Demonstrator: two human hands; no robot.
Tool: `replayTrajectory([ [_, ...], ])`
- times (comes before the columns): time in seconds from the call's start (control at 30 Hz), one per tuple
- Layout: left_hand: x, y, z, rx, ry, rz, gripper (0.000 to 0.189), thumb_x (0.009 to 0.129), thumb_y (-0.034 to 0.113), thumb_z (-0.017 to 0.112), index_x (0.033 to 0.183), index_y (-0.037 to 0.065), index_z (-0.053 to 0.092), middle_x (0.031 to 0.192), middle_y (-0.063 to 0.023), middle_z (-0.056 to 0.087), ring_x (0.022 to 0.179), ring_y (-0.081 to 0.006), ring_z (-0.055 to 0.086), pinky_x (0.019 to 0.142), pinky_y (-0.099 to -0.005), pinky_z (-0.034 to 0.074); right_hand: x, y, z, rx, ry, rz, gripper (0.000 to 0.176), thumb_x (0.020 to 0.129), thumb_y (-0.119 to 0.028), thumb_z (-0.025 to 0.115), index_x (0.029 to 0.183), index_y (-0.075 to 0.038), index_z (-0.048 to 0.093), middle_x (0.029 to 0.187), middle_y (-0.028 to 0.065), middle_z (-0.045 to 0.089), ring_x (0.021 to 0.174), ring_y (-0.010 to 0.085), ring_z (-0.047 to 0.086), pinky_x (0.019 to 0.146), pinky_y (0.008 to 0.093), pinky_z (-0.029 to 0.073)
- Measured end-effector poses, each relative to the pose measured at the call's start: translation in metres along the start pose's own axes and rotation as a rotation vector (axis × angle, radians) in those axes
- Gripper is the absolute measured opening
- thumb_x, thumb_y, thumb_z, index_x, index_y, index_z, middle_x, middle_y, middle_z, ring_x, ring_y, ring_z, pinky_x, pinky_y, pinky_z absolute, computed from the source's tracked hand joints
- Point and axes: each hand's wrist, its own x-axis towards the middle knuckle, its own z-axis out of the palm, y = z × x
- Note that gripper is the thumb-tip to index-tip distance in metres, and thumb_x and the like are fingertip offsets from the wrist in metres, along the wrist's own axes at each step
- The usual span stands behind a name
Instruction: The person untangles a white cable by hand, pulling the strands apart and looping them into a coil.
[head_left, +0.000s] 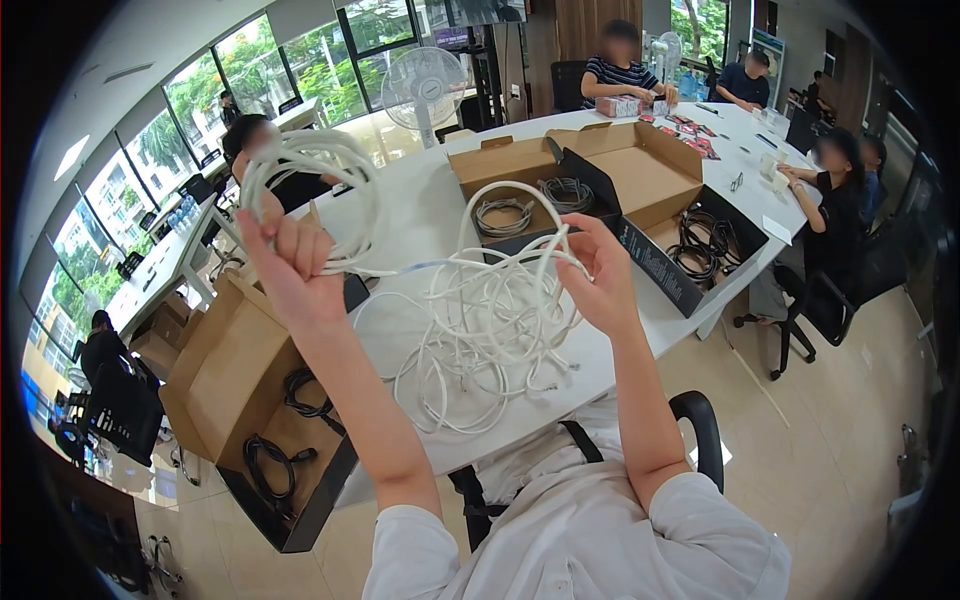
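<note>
A coil of white cable (pixel 366 200) is held up above the table (pixel 405 200), toward its left edge. The left hand (pixel 295 250) grips it, fingers curled closed around the strands. One strand runs across to a tangle of white cable (pixel 495 310), heaped by the table's near edge. The right hand (pixel 600 275) is partly closed on raised loops of that tangle, thumb and fingers bent in; how tightly cannot be told.

By the near left corner, an open box (pixel 225 365) contains black cables (pixel 268 475). Beyond the tangle, a second open box (pixel 505 165) holds grey coils (pixel 503 216); beside it, along the right edge, a third box (pixel 655 265) holds more black cables. Several people sit around the far end, near small red packs (pixel 700 147).
</note>
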Motion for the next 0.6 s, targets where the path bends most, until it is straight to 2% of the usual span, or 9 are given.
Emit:
replayTrajectory([
  [0.03,0.001,0.005,-0.003,0.007,0.007,0.045,0.036,0.095,0.038,0.053,0.072,0.013,0.039,0.049,0.007,0.02,0.039,-0.003,0.013,0.036,-0.0213,0.013,0.002,0.005,-0.001,-0.02,0.036,-0.037,0.042,0.079,0.004,0.058,0.119,0.001,0.049,0.099,0.0127,0.065,0.086,0.0155,0.065,0.083,0.0275,0.051],
  [0.13,0.004,0.024,-0.016,-0.028,0.044,0.161,0.036,0.096,0.035,0.051,0.071,0.011,0.041,0.048,0.0061,0.021,0.039,-0.0041,0.015,0.037,-0.0216,0.014,0.006,0.017,-0.003,0.236,0.19,-0.001,0.04,0.083,0.004,0.056,0.121,0.001,0.046,0.101,0.0119,0.064,0.089,0.0158,0.065,0.08,0.027,0.052],
  [0.17,0.005,0.03,-0.022,-0.05,0.059,0.196,0.036,0.097,0.034,0.05,0.071,0.011,0.042,0.048,0.0058,0.022,0.039,-0.0046,0.016,0.037,-0.0217,0.014,0.008,0.017,-0.005,0.286,0.214,0.001,0.042,0.086,0.005,0.053,0.126,0.0,0.042,0.104,0.011,0.062,0.092,0.0165,0.065,0.079,0.0273,0.053],
  [0.27,0.009,0.044,-0.038,-0.136,0.018,0.256,0.036,0.097,0.034,0.05,0.07,0.01,0.044,0.047,0.0054,0.022,0.039,-0.0055,0.016,0.038,-0.0217,0.015,0.01,0.016,-0.009,0.338,0.276,0.055,0.045,0.087,0.005,0.052,0.13,0.0,0.04,0.103,0.01,0.062,0.093,0.0168,0.064,0.079,0.028,0.053],
  [0.33,0.01,0.048,-0.044,-0.168,-0.018,0.292,0.036,0.096,0.034,0.051,0.07,0.011,0.043,0.048,0.0056,0.02,0.04,-0.0055,0.016,0.038,-0.0216,0.015,0.01,0.024,-0.007,0.358,0.309,0.021,0.05,0.088,0.002,0.053,0.135,-0.003,0.036,0.108,0.0092,0.059,0.094,0.0158,0.062,0.079,0.0287,0.054],
  [0.4,0.011,0.047,-0.047,-0.157,0.044,0.343,0.038,0.096,0.037,0.051,0.069,0.012,0.042,0.048,0.0063,0.02,0.04,-0.0049,0.015,0.038,-0.0212,0.014,0.011,0.031,-0.005,0.391,0.348,-0.019,0.05,0.089,0.0,0.054,0.135,-0.007,0.037,0.108,0.0083,0.059,0.093,0.0147,0.061,0.078,0.0301,0.055],
  [0.6,0.013,0.047,-0.046,-0.099,0.126,0.452,0.039,0.096,0.039,0.051,0.069,0.013,0.04,0.048,0.0067,0.018,0.041,-0.005,0.014,0.039,-0.0212,0.013,0.015,0.039,-0.012,0.382,0.347,0.051,0.055,0.088,-0.003,0.059,0.137,-0.012,0.037,0.099,0.0018,0.056,0.088,0.0094,0.057,0.081,0.0284,0.051],
])
